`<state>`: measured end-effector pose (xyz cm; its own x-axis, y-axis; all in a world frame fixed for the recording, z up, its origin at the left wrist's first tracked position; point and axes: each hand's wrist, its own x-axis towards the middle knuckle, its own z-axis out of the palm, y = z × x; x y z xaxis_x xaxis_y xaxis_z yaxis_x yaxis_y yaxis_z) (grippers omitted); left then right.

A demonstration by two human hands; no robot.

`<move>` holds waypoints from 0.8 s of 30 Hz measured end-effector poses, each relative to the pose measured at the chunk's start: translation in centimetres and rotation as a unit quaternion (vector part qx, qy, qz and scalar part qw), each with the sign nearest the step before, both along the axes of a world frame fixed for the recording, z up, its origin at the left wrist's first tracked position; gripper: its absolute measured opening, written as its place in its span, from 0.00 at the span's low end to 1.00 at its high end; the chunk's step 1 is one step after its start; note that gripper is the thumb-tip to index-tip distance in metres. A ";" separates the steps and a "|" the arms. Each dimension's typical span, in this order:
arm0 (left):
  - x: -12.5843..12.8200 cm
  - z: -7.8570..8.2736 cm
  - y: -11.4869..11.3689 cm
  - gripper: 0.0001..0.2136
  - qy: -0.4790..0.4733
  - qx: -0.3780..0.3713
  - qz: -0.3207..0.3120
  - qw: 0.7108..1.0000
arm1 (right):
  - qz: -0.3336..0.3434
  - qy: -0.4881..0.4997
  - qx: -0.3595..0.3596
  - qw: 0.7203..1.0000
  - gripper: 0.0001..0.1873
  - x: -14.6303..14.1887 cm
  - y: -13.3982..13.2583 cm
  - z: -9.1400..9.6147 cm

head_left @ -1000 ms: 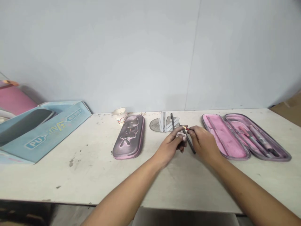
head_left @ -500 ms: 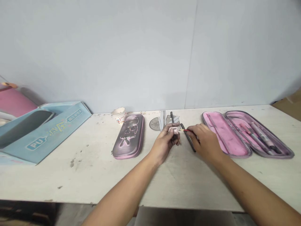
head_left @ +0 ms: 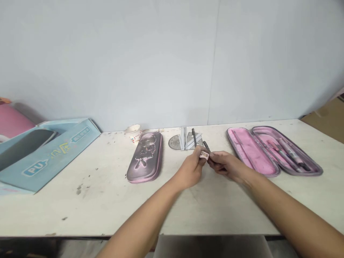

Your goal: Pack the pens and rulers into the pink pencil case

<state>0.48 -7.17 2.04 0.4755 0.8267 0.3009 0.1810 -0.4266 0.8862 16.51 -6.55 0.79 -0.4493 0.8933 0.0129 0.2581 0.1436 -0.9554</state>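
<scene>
Over the table's middle, my left hand (head_left: 190,169) is closed around a small pale pink pencil sharpener (head_left: 204,155). My right hand (head_left: 226,163) is pinched close against the sharpener's right side. The red pencil seen earlier in those fingers is now hidden by them. Just behind my hands lie a dark pen (head_left: 194,137) and a second dark pen (head_left: 206,145), which my fingers partly cover. Farther back, a clear protractor (head_left: 175,143) and a ruler (head_left: 183,139) lie flat among other clear drawing tools.
A closed dark-and-pink pencil case (head_left: 145,157) lies to the left, a paper cup (head_left: 133,134) behind it. On the right, an open pink pencil case (head_left: 254,154) holds several pens. A blue box (head_left: 56,157) fills the far left. The grey wall (head_left: 161,64) borders the table's back.
My right hand has come in to the left, up against the sharpener. The red pencil has gone from sight behind the fingers. My left hand has turned, and the view has shifted slightly.
</scene>
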 end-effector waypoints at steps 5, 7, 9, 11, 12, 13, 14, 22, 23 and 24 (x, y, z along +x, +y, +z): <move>0.3 -1.4 1.3 0.04 -0.192 -0.256 0.021 0.947 | -0.148 -0.294 0.319 0.889 0.11 -1.6 -0.6 0.2; 0.2 -1.6 1.4 0.05 -0.215 -0.298 0.010 0.930 | -0.144 -0.342 0.338 0.865 0.09 -1.9 -0.8 0.2; -0.1 -1.4 1.2 0.05 -0.188 -0.252 0.005 0.949 | -0.114 -0.283 0.253 0.918 0.12 -1.6 -0.6 0.1; -0.4 -1.0 1.0 0.06 -0.135 -0.174 -0.007 0.976 | -0.059 -0.154 0.116 0.979 0.17 -1.2 -0.1 -0.2; -0.5 -0.7 1.0 0.06 -0.108 -0.145 -0.016 0.983 | -0.030 -0.089 0.056 0.994 0.18 -1.0 0.1 -0.3; -0.5 -0.6 1.0 0.07 -0.089 -0.131 -0.021 0.987 | -0.011 -0.044 0.017 0.999 0.20 -0.8 0.3 -0.4; -0.5 -0.5 1.1 0.07 -0.083 -0.135 -0.021 0.987 | -0.016 -0.031 0.010 0.999 0.20 -0.8 0.4 -0.5; 0.0 -1.1 1.5 0.07 -0.192 -0.273 -0.006 0.943 | -0.127 -0.292 0.329 0.889 0.09 -1.8 -0.2 -0.4; -0.1 -0.9 1.4 0.07 -0.161 -0.241 -0.009 0.957 | -0.111 -0.246 0.279 0.922 0.11 -1.6 0.0 -0.5; -0.3 -0.7 1.2 0.07 -0.124 -0.202 -0.011 0.971 | -0.086 -0.180 0.208 0.958 0.14 -1.4 0.2 -0.7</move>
